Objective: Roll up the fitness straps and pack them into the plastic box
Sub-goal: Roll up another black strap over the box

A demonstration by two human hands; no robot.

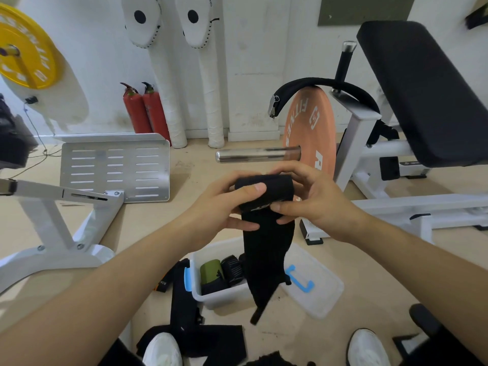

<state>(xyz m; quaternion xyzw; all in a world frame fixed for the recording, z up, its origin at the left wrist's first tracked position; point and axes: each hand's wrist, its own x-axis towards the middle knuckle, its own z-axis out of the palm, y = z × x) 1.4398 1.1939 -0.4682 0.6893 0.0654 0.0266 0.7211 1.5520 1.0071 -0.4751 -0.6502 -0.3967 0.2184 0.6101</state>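
Gym, weights rm. Yellow weight plate [26,46] at upper left. Orange plate [309,133] w/ "FITNESS" lettering on a steel bar [256,154], centre. Black padded bench [422,88] on white frame at right. Slotted metal footplate [116,167] by a white machine frame [52,223] at left. Two white strike pads [144,19] on the wall, two red fire extinguishers [145,112] below. Black straps [184,299] on the floor.
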